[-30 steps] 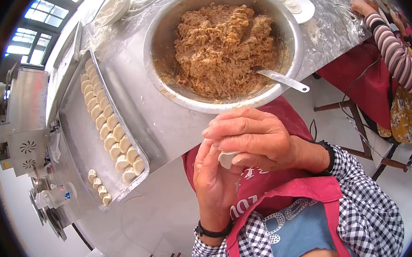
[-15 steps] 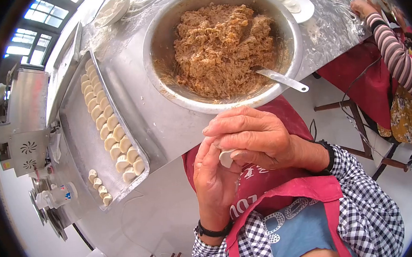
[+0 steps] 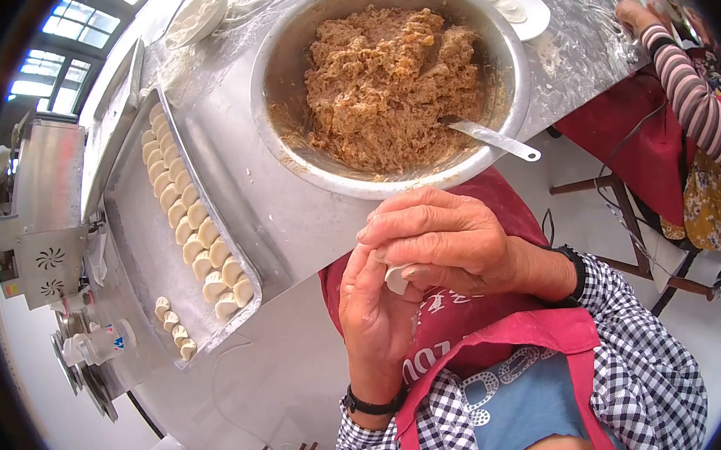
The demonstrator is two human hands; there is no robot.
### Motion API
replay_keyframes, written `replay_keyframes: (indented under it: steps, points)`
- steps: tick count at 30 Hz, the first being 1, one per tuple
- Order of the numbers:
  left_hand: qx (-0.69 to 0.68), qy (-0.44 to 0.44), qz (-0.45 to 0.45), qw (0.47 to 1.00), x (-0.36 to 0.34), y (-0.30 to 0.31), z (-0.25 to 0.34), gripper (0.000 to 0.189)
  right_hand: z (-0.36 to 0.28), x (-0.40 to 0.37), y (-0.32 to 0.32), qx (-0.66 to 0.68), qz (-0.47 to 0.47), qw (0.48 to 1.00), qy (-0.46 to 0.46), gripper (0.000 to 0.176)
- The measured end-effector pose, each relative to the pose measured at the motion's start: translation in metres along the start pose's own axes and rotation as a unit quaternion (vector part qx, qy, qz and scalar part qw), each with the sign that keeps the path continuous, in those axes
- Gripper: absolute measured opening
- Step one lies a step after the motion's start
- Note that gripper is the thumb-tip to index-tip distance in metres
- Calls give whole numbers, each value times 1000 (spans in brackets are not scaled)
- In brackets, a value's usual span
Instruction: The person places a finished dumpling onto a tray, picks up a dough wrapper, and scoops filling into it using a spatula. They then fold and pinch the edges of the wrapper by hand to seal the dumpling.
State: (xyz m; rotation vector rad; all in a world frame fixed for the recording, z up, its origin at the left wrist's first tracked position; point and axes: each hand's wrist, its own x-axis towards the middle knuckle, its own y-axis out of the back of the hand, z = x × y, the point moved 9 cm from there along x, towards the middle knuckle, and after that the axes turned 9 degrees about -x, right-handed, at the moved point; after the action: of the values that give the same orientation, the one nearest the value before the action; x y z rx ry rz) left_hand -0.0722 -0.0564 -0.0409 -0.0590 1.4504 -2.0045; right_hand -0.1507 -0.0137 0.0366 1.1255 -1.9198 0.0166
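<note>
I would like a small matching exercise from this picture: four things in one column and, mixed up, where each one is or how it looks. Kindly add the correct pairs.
Things:
1. Piece of dough
2. Brown filling
3. Metal utensil
4. Metal tray

Places and states:
A. One end in the mixture, handle reaching past the rim of the bowl
B. Bears rows of pale dumplings
C. Between the left hand and the right hand, partly hidden
D. Heaped inside the large bowl

Right pairs: 1-C, 2-D, 3-A, 4-B.
</note>
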Motion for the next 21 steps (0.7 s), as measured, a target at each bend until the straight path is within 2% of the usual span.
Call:
replay_keyframes:
  steps: [5,9,11,21]
  points:
    - [-17,3,-23,1000,1,-2,0,38,0,-1,0,0,-2,1000,3,15]
    - [-14,-1,-5,1000,0,1,0,38,1,-2,0,3,-3,1000,6,16]
    - [8,-6,-27,1000,1,5,0,44,0,0,-1,1,-12,1000,-1,17]
    - [24,-17,-9,1000,-2,4,1,40,1,-1,-2,13,-13,1000,-5,18]
